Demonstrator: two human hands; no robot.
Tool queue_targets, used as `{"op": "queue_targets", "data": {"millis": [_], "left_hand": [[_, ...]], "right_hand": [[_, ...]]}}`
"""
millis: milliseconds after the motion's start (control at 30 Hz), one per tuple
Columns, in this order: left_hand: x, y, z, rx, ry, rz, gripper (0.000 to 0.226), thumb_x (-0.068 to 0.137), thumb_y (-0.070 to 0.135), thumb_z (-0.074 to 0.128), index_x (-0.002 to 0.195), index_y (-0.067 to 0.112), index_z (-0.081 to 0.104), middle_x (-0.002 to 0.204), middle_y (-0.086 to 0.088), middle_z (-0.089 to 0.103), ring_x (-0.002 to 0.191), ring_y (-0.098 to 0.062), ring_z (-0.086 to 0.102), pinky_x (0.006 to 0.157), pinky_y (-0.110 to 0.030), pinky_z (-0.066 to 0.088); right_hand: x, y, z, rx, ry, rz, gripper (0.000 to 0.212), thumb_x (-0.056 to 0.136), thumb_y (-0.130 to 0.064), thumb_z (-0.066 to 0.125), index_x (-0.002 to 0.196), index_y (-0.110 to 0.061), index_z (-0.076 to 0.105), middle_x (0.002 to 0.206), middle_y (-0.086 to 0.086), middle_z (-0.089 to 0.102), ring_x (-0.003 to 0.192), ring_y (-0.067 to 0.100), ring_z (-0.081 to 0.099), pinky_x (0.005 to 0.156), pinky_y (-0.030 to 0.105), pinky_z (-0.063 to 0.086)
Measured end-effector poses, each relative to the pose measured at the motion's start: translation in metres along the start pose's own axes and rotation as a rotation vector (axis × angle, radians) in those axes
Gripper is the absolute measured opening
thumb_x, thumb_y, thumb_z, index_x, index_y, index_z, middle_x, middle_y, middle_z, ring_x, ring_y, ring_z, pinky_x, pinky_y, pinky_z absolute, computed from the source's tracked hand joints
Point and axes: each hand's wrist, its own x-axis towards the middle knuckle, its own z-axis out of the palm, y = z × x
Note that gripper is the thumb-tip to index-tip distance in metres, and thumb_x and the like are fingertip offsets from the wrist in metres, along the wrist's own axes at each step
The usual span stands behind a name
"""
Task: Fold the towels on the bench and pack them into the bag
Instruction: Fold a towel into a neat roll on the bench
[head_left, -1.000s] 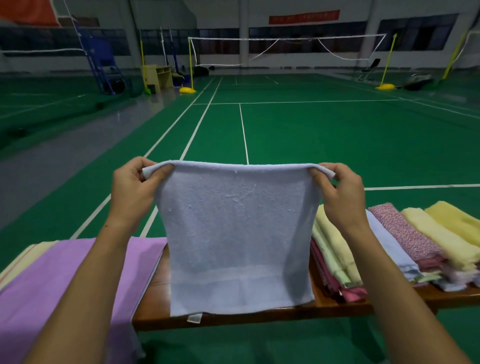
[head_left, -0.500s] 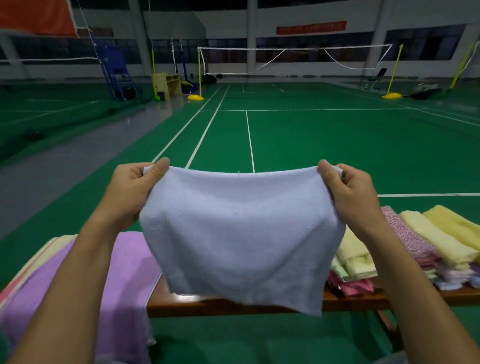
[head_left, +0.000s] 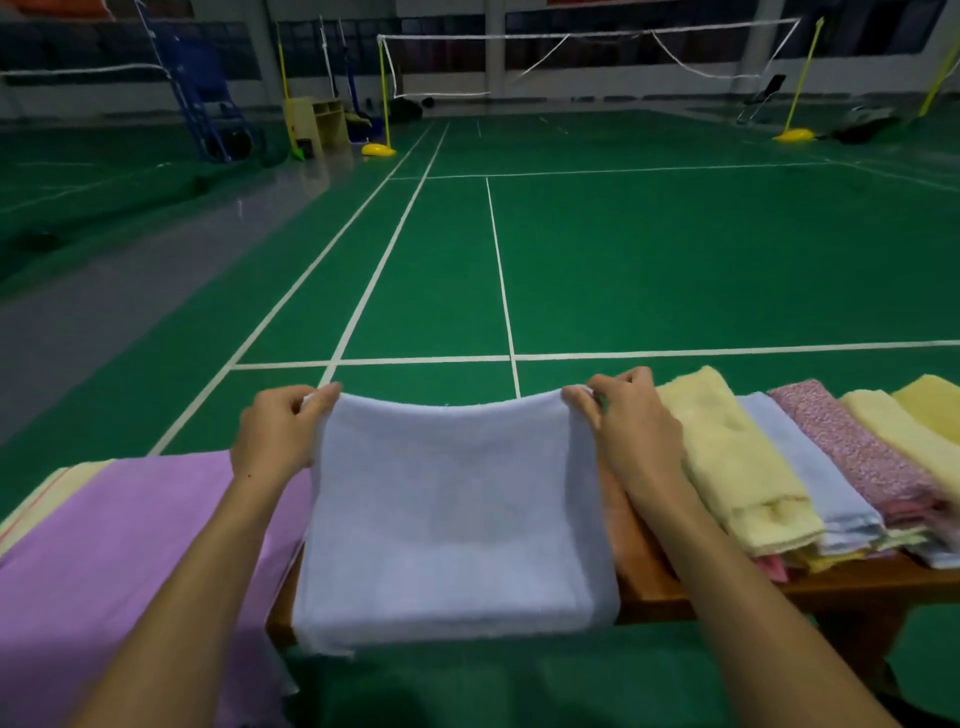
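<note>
**Head view: pale blue towel laid across the bench, far corners pinched**

You hold the pale blue towel (head_left: 452, 514) by its two far corners: your left hand (head_left: 275, 431) pinches the far-left corner between thumb and curled fingers, and your right hand (head_left: 631, 423) pinches the far-right corner likewise. The towel's body lies on the wooden bench (head_left: 810, 584), its near edge overhanging toward you. Gripping both corners keeps the far edge taut and square (likely so the next fold lands evenly). To the left lies a purple towel (head_left: 114, 551), spread flat and draping off the bench, with a cream one just beyond it. To the right, a row of folded towels (head_left: 810, 467), yellow, blue and pink-patterned, leans in overlapping order, judged ready for packing. No bag is visible in this view.
</note>
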Motion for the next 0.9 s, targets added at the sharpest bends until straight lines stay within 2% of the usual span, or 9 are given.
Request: {"op": "queue_targets", "data": {"millis": [133, 267, 433, 500, 533, 600, 633, 767, 900], "left_hand": [[0.014, -0.018, 0.030, -0.313, -0.021, -0.211, 0.048, 0.097, 0.039, 0.075, 0.080, -0.006, 0.068, 0.071, -0.010, 0.050, 0.048, -0.014, 0.061, 0.070, -0.061, 0.064], [0.019, -0.033, 0.063, -0.340, -0.040, -0.211, 0.053, 0.098, 0.032, 0.075, 0.067, 0.000, 0.047, 0.072, -0.008, 0.026, 0.068, -0.024, 0.042, 0.071, -0.043, 0.067], [0.038, -0.067, 0.089, -0.308, -0.111, -0.175, 0.063, 0.095, 0.046, 0.075, 0.072, -0.008, 0.053, 0.066, -0.009, 0.040, 0.064, -0.023, 0.055, 0.084, -0.051, 0.065], [0.043, -0.073, 0.098, -0.242, -0.136, -0.176, 0.046, 0.090, 0.052, 0.076, 0.084, 0.007, 0.072, 0.074, -0.003, 0.066, 0.076, -0.024, 0.073, 0.089, -0.056, 0.063], [0.043, -0.073, 0.102, -0.217, -0.158, -0.169, 0.026, 0.092, 0.045, 0.079, 0.098, 0.019, 0.078, 0.091, 0.001, 0.074, 0.089, -0.024, 0.075, 0.094, -0.055, 0.061], [0.042, -0.066, 0.107, -0.185, -0.181, -0.129, 0.047, 0.093, 0.021, 0.081, 0.138, 0.023, 0.066, 0.124, -0.004, 0.070, 0.114, -0.026, 0.070, 0.106, -0.050, 0.055], [0.039, -0.061, 0.106, -0.175, -0.189, -0.109, 0.058, 0.094, 0.011, 0.079, 0.147, 0.019, 0.058, 0.133, -0.008, 0.066, 0.121, -0.025, 0.066, 0.109, -0.048, 0.052], [0.032, -0.057, 0.101, -0.113, -0.208, -0.022, 0.053, 0.093, -0.003, 0.075, 0.142, 0.013, 0.062, 0.139, -0.002, 0.065, 0.127, -0.022, 0.064, 0.110, -0.038, 0.049], [0.017, -0.051, 0.091, -0.140, -0.281, 0.023, 0.035, 0.093, -0.002, 0.074, 0.124, 0.014, 0.071, 0.120, 0.000, 0.072, 0.108, -0.019, 0.071, 0.104, -0.045, 0.056]], "right_hand": [[0.003, 0.009, 0.040, 0.077, -0.022, 0.119, 0.045, 0.102, -0.052, 0.055, 0.073, -0.018, 0.057, 0.058, 0.001, 0.061, 0.068, 0.029, 0.064, 0.059, 0.038, 0.049], [0.005, 0.016, 0.081, 0.151, -0.070, 0.219, 0.047, 0.101, -0.051, 0.056, 0.069, -0.018, 0.051, 0.063, 0.000, 0.061, 0.065, 0.033, 0.062, 0.060, 0.040, 0.048], [0.010, 0.021, 0.113, 0.221, -0.127, 0.262, 0.046, 0.105, -0.036, 0.059, 0.066, -0.016, 0.046, 0.063, 0.002, 0.055, 0.070, 0.036, 0.055, 0.061, 0.041, 0.030], [0.010, 0.021, 0.122, 0.254, -0.155, 0.278, 0.029, 0.106, -0.030, 0.060, 0.079, -0.019, 0.058, 0.077, 0.001, 0.062, 0.084, 0.035, 0.060, 0.068, 0.037, 0.032], [0.008, 0.021, 0.125, 0.292, -0.188, 0.289, 0.011, 0.105, -0.027, 0.062, 0.101, -0.017, 0.066, 0.096, 0.005, 0.067, 0.098, 0.034, 0.062, 0.076, 0.033, 0.037], [0.006, 0.022, 0.126, 0.306, -0.280, 0.283, 0.047, 0.103, -0.017, 0.065, 0.147, -0.012, 0.050, 0.139, 0.014, 0.056, 0.125, 0.032, 0.056, 0.101, 0.035, 0.042], [0.004, 0.022, 0.123, 0.292, -0.299, 0.270, 0.058, 0.102, -0.011, 0.065, 0.155, -0.011, 0.041, 0.149, 0.017, 0.046, 0.132, 0.033, 0.052, 0.109, 0.036, 0.039], [-0.002, 0.028, 0.108, 0.230, -0.315, 0.201, 0.060, 0.100, 0.001, 0.059, 0.156, -0.010, 0.038, 0.151, 0.014, 0.040, 0.136, 0.027, 0.046, 0.099, 0.015, 0.027], [-0.015, 0.038, 0.089, 0.131, -0.399, 0.212, 0.051, 0.099, -0.004, 0.059, 0.147, -0.010, 0.044, 0.139, 0.015, 0.050, 0.124, 0.032, 0.054, 0.095, 0.035, 0.043]]}}
